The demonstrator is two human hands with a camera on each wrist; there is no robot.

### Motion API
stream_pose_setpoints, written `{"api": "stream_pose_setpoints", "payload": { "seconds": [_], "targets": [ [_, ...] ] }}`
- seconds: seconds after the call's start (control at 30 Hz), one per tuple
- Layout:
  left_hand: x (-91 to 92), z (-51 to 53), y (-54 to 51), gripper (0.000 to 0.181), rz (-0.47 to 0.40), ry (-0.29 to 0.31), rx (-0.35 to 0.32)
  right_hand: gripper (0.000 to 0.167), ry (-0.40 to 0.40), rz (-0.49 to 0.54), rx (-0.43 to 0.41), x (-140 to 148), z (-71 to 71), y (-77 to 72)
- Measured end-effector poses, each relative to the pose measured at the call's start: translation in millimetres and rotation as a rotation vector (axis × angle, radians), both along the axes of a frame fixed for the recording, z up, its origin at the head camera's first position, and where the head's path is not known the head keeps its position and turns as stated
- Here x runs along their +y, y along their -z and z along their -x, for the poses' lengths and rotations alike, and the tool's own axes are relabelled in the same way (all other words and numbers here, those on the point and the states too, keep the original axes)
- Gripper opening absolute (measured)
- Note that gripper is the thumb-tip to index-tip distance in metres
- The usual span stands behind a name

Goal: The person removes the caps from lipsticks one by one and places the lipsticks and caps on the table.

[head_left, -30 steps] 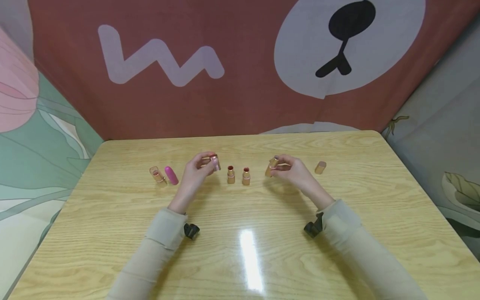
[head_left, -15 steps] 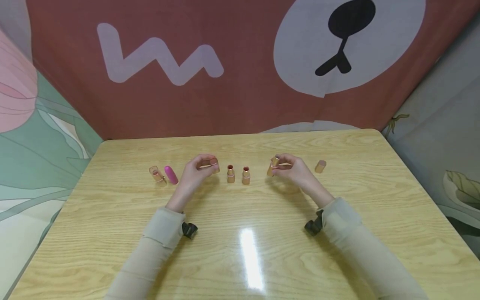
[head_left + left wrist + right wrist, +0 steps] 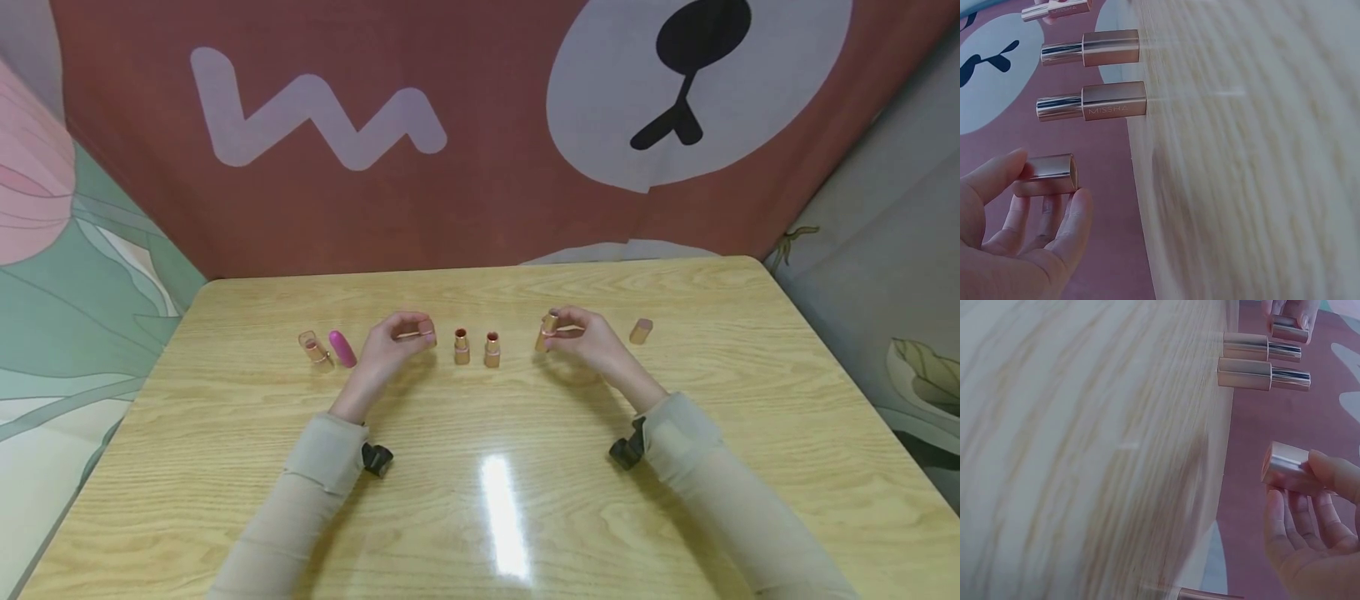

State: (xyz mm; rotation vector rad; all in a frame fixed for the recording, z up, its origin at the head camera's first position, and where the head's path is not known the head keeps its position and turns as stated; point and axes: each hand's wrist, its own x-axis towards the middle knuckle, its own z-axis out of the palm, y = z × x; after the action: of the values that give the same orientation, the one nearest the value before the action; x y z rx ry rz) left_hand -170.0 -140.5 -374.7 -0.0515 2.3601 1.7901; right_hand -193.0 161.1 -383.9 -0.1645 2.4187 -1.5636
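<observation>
In the head view my left hand (image 3: 392, 342) pinches a rose-gold lipstick cap (image 3: 1046, 175) between thumb and fingers, above the table just left of two standing lipsticks. These two, a left lipstick (image 3: 461, 347) and a right lipstick (image 3: 492, 350), stand upright without caps, side by side. To the right of them my right hand (image 3: 588, 337) grips another uncapped gold lipstick (image 3: 547, 331), slightly tilted; its thumb and fingertips are round the base, as the right wrist view shows. Farther right another gold cap (image 3: 641, 331) stands alone on the table.
The wooden table (image 3: 450, 517) runs back to a red cloth backdrop (image 3: 480, 208). On the left are a gold lipstick tube with a clear top (image 3: 315, 351) and a magenta oval item (image 3: 342, 348). A light glare lies near the table's front middle.
My left hand has turned the cap in its fingers, so its dark red end no longer faces the head camera. My right hand has stayed nearly still with its lipstick.
</observation>
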Motion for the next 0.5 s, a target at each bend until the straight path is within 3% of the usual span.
{"api": "stream_pose_setpoints", "payload": {
  "seconds": [0.5],
  "targets": [
    [-3.8,1.5,4.7,0.039,0.040,0.025,0.001,0.031,-0.023,-0.022,0.009,1.1,0.1,1.2]
  ]
}}
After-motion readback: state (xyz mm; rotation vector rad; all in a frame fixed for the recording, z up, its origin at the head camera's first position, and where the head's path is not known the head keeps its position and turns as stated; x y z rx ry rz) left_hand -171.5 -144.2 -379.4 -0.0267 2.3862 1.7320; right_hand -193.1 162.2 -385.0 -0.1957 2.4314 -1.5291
